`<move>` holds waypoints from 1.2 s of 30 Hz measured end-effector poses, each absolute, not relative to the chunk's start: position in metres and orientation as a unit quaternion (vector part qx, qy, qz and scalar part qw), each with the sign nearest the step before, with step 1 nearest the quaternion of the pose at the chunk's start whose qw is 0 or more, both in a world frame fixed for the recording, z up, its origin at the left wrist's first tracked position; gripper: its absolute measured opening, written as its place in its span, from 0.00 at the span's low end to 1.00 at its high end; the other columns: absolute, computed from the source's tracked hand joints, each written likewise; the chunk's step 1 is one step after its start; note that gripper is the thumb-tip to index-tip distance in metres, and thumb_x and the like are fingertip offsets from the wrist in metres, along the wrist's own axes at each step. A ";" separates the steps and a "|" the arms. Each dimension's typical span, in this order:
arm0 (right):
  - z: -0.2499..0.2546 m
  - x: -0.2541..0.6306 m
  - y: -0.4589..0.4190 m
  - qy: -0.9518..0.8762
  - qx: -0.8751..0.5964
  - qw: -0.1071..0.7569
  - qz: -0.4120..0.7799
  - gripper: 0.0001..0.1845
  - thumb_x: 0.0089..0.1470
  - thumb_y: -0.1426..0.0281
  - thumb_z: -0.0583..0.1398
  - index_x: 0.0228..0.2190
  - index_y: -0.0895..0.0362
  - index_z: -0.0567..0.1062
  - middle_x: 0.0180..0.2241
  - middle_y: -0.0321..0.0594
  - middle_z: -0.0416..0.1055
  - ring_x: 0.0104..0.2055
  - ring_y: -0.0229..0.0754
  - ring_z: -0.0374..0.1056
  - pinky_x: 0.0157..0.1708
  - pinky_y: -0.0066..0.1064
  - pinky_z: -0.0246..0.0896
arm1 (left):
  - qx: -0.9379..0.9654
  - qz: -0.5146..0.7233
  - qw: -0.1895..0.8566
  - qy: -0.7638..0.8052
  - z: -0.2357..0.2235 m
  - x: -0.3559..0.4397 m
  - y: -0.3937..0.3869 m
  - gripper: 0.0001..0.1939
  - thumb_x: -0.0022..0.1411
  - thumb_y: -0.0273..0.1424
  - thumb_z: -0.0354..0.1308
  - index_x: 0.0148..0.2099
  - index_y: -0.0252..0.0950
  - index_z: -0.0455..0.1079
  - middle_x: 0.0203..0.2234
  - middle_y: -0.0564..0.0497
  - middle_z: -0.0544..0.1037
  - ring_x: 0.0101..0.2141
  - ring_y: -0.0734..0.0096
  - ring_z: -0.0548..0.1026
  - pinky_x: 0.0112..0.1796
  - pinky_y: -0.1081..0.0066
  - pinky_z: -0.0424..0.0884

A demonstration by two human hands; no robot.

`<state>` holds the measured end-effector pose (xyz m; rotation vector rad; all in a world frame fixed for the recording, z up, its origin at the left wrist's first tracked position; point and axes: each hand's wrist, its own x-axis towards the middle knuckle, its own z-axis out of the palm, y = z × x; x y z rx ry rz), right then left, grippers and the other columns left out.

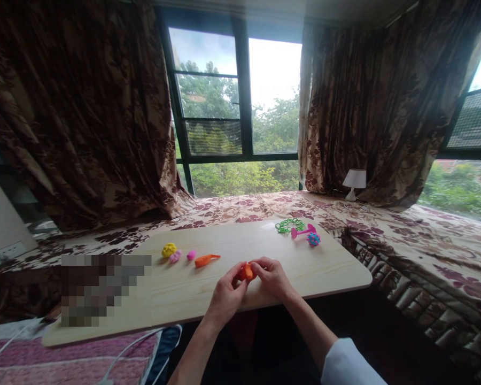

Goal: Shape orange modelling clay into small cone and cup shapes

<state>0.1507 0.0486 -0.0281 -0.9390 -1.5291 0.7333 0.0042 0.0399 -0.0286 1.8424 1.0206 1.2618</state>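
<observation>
Both my hands meet over the near edge of a light wooden table [176,289]. My left hand [226,294] and my right hand [273,275] pinch a small orange balloon [247,272] between their fingertips. Further left on the table lies another orange balloon [207,260], with a small pink balloon [191,255] beside it. A yellow balloon [169,249] and a pale pink balloon [175,256] lie a little further left.
At the far right of the table lie green rings [289,225], a pink pump [302,231] and a blue spiky ball [313,239]. A small white lamp [355,183] stands on the patterned window seat. Curtains frame the window behind.
</observation>
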 end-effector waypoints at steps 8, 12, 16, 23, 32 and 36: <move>-0.024 0.153 0.047 -0.631 -0.416 0.570 0.322 0.17 0.54 0.63 0.51 0.32 0.58 0.76 0.29 0.39 0.73 0.33 0.39 0.67 0.31 0.27 0.61 | 0.704 0.488 0.351 0.379 -0.028 0.005 0.040 0.18 0.53 0.31 0.53 0.47 0.39 0.65 0.42 0.50 0.74 0.42 0.68 0.72 0.45 0.68 0.66; -0.024 0.152 0.047 -0.635 -0.428 0.564 0.310 0.17 0.54 0.63 0.51 0.31 0.60 0.76 0.27 0.40 0.73 0.31 0.39 0.67 0.31 0.27 0.60 | 0.704 0.490 0.349 0.379 -0.027 0.006 0.038 0.17 0.53 0.30 0.53 0.47 0.38 0.65 0.41 0.50 0.75 0.41 0.68 0.72 0.44 0.69 0.66; -0.022 0.151 0.045 -0.644 -0.421 0.564 0.301 0.14 0.51 0.65 0.54 0.26 0.60 0.76 0.27 0.39 0.72 0.30 0.39 0.66 0.28 0.25 0.59 | 0.708 0.480 0.351 0.380 -0.026 0.005 0.037 0.16 0.53 0.30 0.52 0.46 0.38 0.65 0.39 0.49 0.75 0.40 0.69 0.73 0.43 0.69 0.67; -0.023 0.151 0.046 -0.636 -0.411 0.573 0.313 0.13 0.52 0.66 0.54 0.26 0.59 0.76 0.27 0.38 0.70 0.30 0.38 0.66 0.28 0.26 0.59 | 0.699 0.482 0.356 0.390 -0.021 0.007 0.033 0.17 0.52 0.31 0.54 0.46 0.37 0.66 0.39 0.49 0.75 0.40 0.67 0.72 0.43 0.69 0.66; -0.022 0.152 0.047 -0.621 -0.402 0.587 0.329 0.17 0.55 0.63 0.50 0.34 0.58 0.75 0.27 0.38 0.71 0.32 0.39 0.66 0.31 0.27 0.59 | 0.683 0.497 0.377 0.381 -0.025 0.005 0.036 0.20 0.53 0.32 0.54 0.49 0.38 0.62 0.37 0.50 0.76 0.39 0.68 0.73 0.42 0.70 0.65; -0.022 0.151 0.047 -0.645 -0.395 0.570 0.321 0.15 0.54 0.65 0.53 0.32 0.59 0.76 0.27 0.39 0.72 0.32 0.40 0.66 0.30 0.27 0.59 | 0.677 0.501 0.382 0.380 -0.025 0.003 0.036 0.18 0.53 0.33 0.54 0.47 0.38 0.61 0.34 0.50 0.76 0.35 0.70 0.73 0.38 0.71 0.66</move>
